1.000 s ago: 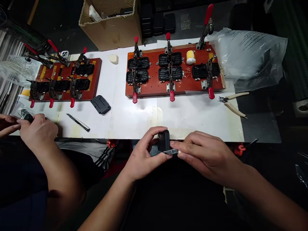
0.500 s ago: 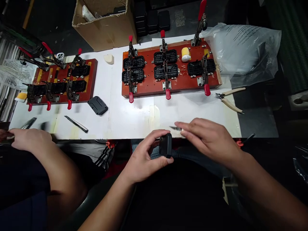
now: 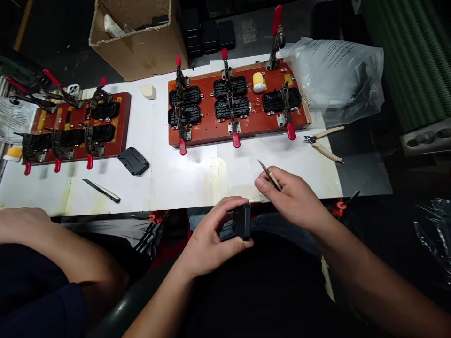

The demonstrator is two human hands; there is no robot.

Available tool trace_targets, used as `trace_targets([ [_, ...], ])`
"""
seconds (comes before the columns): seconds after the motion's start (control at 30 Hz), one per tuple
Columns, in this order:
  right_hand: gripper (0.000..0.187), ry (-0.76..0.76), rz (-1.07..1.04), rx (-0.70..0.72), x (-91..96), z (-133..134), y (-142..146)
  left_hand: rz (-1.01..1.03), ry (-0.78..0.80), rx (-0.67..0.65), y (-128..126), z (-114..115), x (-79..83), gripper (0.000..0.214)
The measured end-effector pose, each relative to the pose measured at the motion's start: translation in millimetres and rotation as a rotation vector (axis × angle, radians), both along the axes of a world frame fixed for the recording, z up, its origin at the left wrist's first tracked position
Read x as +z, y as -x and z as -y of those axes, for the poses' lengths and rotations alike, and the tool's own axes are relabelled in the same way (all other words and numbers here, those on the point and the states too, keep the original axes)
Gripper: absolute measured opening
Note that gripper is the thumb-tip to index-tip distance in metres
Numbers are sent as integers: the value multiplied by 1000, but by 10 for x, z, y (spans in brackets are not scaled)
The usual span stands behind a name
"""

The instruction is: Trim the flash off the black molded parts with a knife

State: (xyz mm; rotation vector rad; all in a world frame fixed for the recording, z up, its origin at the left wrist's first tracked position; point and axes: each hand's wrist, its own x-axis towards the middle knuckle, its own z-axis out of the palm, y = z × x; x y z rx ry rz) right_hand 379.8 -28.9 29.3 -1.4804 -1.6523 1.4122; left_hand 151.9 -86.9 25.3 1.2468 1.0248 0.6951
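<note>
Between the thumb and fingers of my left hand (image 3: 207,241) is a black plastic case (image 3: 242,222), held on edge just in front of the table. My right hand (image 3: 291,195) grips a craft knife (image 3: 269,175) with a pale handle, its pointed blade up and to the left, apart from the case. Beyond my hands lies a red-brown clamping fixture (image 3: 211,134) with several black ribbed parts (image 3: 232,107) under red-handled toggle clamps (image 3: 236,139). To its right rest side cutters (image 3: 324,143) with cream handles.
A second fixture (image 3: 123,122), a black cover (image 3: 134,161) and a utility knife (image 3: 101,190) lie to the left. A co-worker's arm (image 3: 66,244) reaches in there. Behind are a cardboard box (image 3: 148,54), black cases (image 3: 209,35) and a plastic bag (image 3: 338,80).
My right hand has turned the craft knife from level to pointing up, away from the case. My left hand keeps its hold. The view has shifted, and the co-worker's hand has moved left.
</note>
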Motion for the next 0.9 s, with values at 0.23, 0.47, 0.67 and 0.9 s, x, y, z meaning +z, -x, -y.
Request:
trace_targets([
  [0.23,41,31,-131,197,21,50,8,-67,-90,5,13,9,-62,61],
  [0.47,46,-35,-251,68,-141,132,-56,-6,5,68,50,-12,-55,62],
  [0.67,43,-139,-462,272,-146,415,51,80,109,167,61,-53,-52,64],
  [0.9,30,95,-418,250,-107,479,-59,98,148,216,98,-99,-35,64],
])
